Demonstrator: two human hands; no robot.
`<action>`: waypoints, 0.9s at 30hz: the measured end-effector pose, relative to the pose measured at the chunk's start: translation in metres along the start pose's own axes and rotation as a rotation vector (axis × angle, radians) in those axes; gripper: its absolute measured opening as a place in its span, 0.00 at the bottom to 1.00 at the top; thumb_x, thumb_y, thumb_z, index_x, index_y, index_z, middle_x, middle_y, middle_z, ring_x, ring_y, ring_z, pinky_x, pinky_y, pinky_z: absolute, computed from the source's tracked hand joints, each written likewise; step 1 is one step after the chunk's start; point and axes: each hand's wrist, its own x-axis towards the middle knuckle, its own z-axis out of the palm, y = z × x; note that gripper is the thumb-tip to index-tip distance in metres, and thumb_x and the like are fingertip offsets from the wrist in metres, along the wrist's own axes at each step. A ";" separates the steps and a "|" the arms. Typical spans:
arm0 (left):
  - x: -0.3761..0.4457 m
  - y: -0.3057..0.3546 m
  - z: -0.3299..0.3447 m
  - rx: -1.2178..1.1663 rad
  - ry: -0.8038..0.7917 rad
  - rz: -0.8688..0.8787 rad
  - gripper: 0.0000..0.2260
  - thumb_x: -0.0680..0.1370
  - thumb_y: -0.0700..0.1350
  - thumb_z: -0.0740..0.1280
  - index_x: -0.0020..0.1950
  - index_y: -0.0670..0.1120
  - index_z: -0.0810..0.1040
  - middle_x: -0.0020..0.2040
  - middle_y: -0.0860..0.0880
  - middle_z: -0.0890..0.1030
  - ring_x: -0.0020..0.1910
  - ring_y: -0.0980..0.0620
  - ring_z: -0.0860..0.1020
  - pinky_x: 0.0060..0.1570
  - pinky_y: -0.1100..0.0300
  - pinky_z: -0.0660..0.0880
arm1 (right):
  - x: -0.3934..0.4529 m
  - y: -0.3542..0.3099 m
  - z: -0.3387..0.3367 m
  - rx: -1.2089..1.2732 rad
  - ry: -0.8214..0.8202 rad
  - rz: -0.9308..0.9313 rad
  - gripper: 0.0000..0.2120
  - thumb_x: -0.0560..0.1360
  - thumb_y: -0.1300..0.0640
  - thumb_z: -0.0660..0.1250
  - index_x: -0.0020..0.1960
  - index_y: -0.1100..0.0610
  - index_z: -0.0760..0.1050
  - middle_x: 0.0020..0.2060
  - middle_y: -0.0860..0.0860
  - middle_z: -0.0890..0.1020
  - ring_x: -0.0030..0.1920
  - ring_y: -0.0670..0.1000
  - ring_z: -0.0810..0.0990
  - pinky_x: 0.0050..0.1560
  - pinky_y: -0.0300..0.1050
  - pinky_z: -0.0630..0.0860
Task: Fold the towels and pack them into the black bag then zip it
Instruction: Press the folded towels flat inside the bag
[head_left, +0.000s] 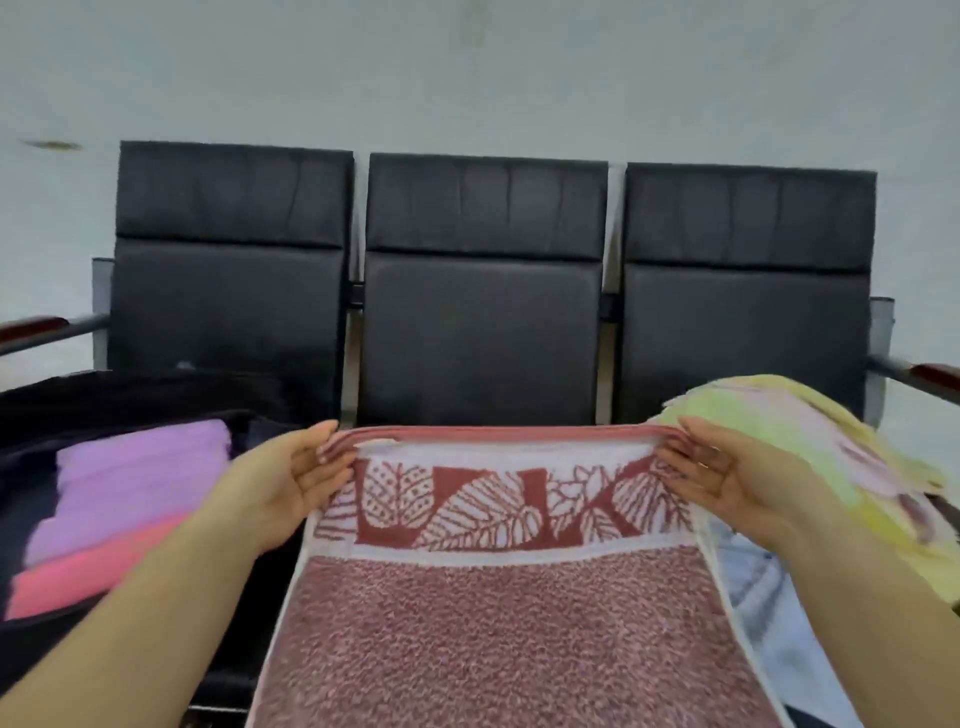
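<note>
Towel (511, 623), pink-red w/ a leaf band near the top, is held up in front of the middle seat of the black bench (480, 291). It hangs down toward the person. Looks soft & floppy, prob. light, not slippery. It will sag if you let one corner go, so the two top corners are the best spots to hold. The edge there looks doubled over.

Left hand (291, 480) pinches the top left corner, thumb & fingers close together on the cloth. Right hand (719, 475) pinches the top right corner the same way. Both grips are narrow, just the thin edge between fingertips. The top edge is pulled tight & flat between them.

Black bag (36, 415) sits open on the left seat, just beside the left arm. Inside it lie a folded purple towel (140, 478) & a pink towel (78, 577). On the right seat is a yellow-green towel (810, 431), not folded yet.
</note>
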 end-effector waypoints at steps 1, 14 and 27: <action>0.012 -0.017 -0.007 0.014 0.016 -0.042 0.08 0.81 0.38 0.59 0.46 0.43 0.76 0.29 0.47 0.82 0.26 0.52 0.82 0.33 0.60 0.80 | 0.008 0.014 -0.001 -0.001 0.017 0.030 0.12 0.78 0.60 0.63 0.39 0.56 0.82 0.30 0.50 0.84 0.31 0.46 0.84 0.34 0.42 0.80; 0.093 -0.055 -0.001 0.020 0.064 -0.007 0.09 0.81 0.39 0.56 0.55 0.46 0.74 0.45 0.49 0.79 0.43 0.50 0.80 0.44 0.51 0.75 | 0.100 0.065 0.003 -0.003 0.165 -0.097 0.10 0.79 0.65 0.57 0.46 0.57 0.75 0.38 0.53 0.78 0.38 0.48 0.79 0.36 0.36 0.77; 0.080 -0.043 -0.010 0.298 -0.028 -0.008 0.10 0.79 0.38 0.57 0.48 0.46 0.78 0.34 0.51 0.84 0.40 0.51 0.82 0.43 0.55 0.74 | 0.097 0.065 -0.025 -0.248 0.106 -0.113 0.11 0.77 0.68 0.57 0.46 0.59 0.78 0.44 0.54 0.79 0.46 0.51 0.77 0.57 0.47 0.74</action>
